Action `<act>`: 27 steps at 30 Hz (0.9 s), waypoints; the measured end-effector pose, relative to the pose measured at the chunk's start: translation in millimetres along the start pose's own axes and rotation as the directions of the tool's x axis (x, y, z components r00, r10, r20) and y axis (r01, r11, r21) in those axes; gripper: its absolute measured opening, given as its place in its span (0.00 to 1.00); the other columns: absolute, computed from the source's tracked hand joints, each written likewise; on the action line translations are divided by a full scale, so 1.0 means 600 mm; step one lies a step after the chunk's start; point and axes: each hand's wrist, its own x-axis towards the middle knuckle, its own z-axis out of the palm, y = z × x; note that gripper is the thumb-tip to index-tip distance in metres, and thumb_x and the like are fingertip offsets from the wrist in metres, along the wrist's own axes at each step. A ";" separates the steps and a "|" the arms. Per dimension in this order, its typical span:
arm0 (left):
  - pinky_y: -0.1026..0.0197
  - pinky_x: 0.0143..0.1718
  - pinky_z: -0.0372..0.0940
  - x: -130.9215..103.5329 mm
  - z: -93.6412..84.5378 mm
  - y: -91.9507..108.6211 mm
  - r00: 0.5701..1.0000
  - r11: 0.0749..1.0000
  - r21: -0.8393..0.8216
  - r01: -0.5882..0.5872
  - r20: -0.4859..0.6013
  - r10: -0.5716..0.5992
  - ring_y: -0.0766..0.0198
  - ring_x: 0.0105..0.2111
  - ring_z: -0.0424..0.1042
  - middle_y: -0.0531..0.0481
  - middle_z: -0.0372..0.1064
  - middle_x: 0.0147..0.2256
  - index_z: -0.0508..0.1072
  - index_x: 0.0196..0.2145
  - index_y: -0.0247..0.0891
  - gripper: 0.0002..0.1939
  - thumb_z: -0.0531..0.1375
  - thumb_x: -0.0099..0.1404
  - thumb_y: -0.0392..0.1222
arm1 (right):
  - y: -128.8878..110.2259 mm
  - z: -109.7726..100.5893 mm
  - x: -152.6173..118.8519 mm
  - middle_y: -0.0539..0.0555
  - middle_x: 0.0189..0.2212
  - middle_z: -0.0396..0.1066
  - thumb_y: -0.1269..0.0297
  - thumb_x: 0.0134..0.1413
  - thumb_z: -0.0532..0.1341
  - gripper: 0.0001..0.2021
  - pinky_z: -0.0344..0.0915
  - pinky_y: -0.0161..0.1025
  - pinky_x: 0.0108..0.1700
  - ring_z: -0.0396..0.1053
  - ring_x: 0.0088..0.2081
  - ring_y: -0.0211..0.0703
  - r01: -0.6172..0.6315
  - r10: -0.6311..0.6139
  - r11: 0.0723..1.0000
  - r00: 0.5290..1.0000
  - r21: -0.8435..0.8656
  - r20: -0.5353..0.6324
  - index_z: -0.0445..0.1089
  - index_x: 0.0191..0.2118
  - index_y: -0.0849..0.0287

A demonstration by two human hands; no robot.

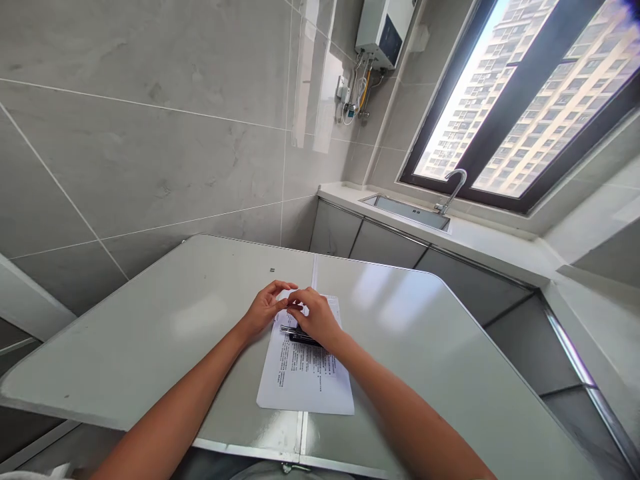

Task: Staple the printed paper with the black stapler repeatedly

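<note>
Both hands meet above the upper part of a white printed sheet [300, 393] on the table. My left hand [264, 310] has its fingers curled, with the thumb close to the right fingertips. My right hand [317, 317] pinches at the same spot; whatever lies between the fingertips is too small and covered to make out. Under the right hand, a black tool that looks like a stapler [303, 339] rests on the paper, with a shiny silver or clear strip at its left end. The right hand partly hides it.
A small dark piece [273, 270] lies on the pale folding table [150, 347] beyond the left hand. A seam divides the tabletop. Grey tiled wall [150, 133] stands behind; a counter with a sink [410, 212] and tap [454, 190] runs at the right under a window.
</note>
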 end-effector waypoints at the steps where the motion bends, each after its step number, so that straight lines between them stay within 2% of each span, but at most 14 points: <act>1: 0.48 0.51 0.74 0.000 0.001 0.000 1.000 1.000 -0.010 0.013 0.008 -0.013 0.52 0.52 0.74 0.41 0.68 0.57 0.71 0.47 0.40 0.18 0.69 0.65 0.49 | 0.001 0.002 0.003 0.51 0.37 0.76 0.71 0.59 0.65 0.08 0.70 0.43 0.47 0.73 0.42 0.45 -0.007 0.007 1.000 1.000 0.010 -0.006 0.74 0.42 0.51; 4: 0.48 0.51 0.73 0.000 0.004 -0.001 0.999 1.000 0.002 0.029 0.027 -0.029 0.53 0.49 0.76 0.41 0.69 0.56 0.71 0.48 0.40 0.19 0.69 0.65 0.51 | 0.000 0.004 0.005 0.50 0.36 0.75 0.70 0.58 0.65 0.07 0.71 0.42 0.46 0.74 0.40 0.44 -0.011 0.013 0.999 1.000 0.053 -0.020 0.75 0.41 0.51; 8: 0.52 0.54 0.69 -0.001 0.000 -0.002 0.999 0.984 0.176 -0.038 -0.011 0.041 0.50 0.57 0.70 0.40 0.71 0.55 0.71 0.49 0.40 0.21 0.68 0.66 0.55 | 0.019 -0.013 0.002 0.51 0.35 0.77 0.65 0.61 0.64 0.04 0.71 0.42 0.46 0.75 0.40 0.44 -0.004 0.012 0.997 0.995 0.079 -0.097 0.78 0.39 0.51; 11: 0.55 0.49 0.68 0.005 -0.015 -0.003 0.986 0.937 0.349 -0.017 -0.148 0.073 0.56 0.47 0.75 0.44 0.74 0.47 0.71 0.45 0.40 0.16 0.61 0.71 0.55 | 0.078 -0.053 -0.003 0.52 0.38 0.79 0.63 0.60 0.63 0.07 0.73 0.43 0.46 0.76 0.37 0.44 -0.063 0.079 0.993 0.982 0.095 -0.173 0.80 0.39 0.52; 13: 0.57 0.44 0.67 0.017 -0.032 -0.005 0.963 0.876 0.481 0.034 -0.249 0.100 0.58 0.40 0.74 0.46 0.73 0.41 0.70 0.42 0.41 0.13 0.58 0.72 0.53 | 0.137 -0.089 -0.010 0.53 0.38 0.80 0.60 0.57 0.63 0.08 0.74 0.44 0.46 0.77 0.37 0.45 -0.189 0.202 0.979 0.953 0.076 -0.226 0.80 0.36 0.53; 15: 0.56 0.44 0.66 0.036 -0.054 -0.010 0.946 0.757 0.645 0.108 -0.300 0.121 0.57 0.40 0.72 0.46 0.73 0.40 0.72 0.39 0.41 0.10 0.59 0.71 0.49 | 0.198 -0.125 -0.020 0.53 0.34 0.81 0.57 0.51 0.64 0.09 0.74 0.46 0.46 0.77 0.36 0.48 -0.374 0.364 0.927 0.880 0.028 -0.305 0.80 0.33 0.54; 18: 0.51 0.47 0.66 0.074 -0.090 -0.025 0.951 0.564 0.804 0.186 -0.292 0.102 0.54 0.40 0.72 0.43 0.74 0.41 0.74 0.37 0.40 0.07 0.58 0.69 0.45 | 0.273 -0.163 -0.034 0.55 0.35 0.82 0.55 0.47 0.65 0.10 0.72 0.50 0.49 0.77 0.38 0.52 -0.494 0.455 0.869 0.803 -0.003 -0.384 0.79 0.29 0.54; 20: 0.48 0.55 0.64 0.101 -0.112 -0.040 0.952 0.483 0.857 0.179 -0.275 0.136 0.49 0.49 0.72 0.39 0.73 0.49 0.75 0.42 0.40 0.08 0.59 0.67 0.41 | 0.306 -0.174 -0.039 0.57 0.34 0.82 0.55 0.44 0.66 0.10 0.71 0.49 0.48 0.77 0.38 0.53 -0.534 0.490 0.846 0.777 0.000 -0.394 0.79 0.27 0.55; 22: 0.46 0.63 0.57 0.120 -0.129 -0.056 0.959 0.451 0.879 0.154 -0.243 0.146 0.45 0.60 0.66 0.35 0.70 0.56 0.76 0.46 0.38 0.11 0.60 0.65 0.37 | 0.328 -0.174 -0.039 0.58 0.33 0.82 0.55 0.43 0.66 0.10 0.71 0.46 0.45 0.77 0.36 0.52 -0.563 0.521 0.826 0.762 0.003 -0.384 0.79 0.26 0.56; 23: 0.46 0.65 0.55 0.125 -0.134 -0.063 0.964 0.440 0.884 0.156 -0.233 0.127 0.45 0.62 0.64 0.35 0.69 0.57 0.76 0.46 0.38 0.12 0.60 0.65 0.36 | 0.337 -0.171 -0.037 0.58 0.33 0.82 0.56 0.42 0.66 0.09 0.71 0.45 0.44 0.77 0.36 0.51 -0.572 0.531 0.820 0.759 0.002 -0.376 0.79 0.26 0.56; 27: 0.47 0.63 0.57 0.117 -0.138 -0.077 0.972 0.401 0.898 0.180 -0.224 0.065 0.46 0.58 0.67 0.36 0.73 0.52 0.76 0.40 0.39 0.09 0.57 0.66 0.33 | 0.362 -0.160 -0.023 0.55 0.37 0.82 0.58 0.44 0.65 0.09 0.71 0.44 0.45 0.75 0.36 0.48 -0.579 0.533 0.815 0.770 -0.031 -0.349 0.80 0.28 0.55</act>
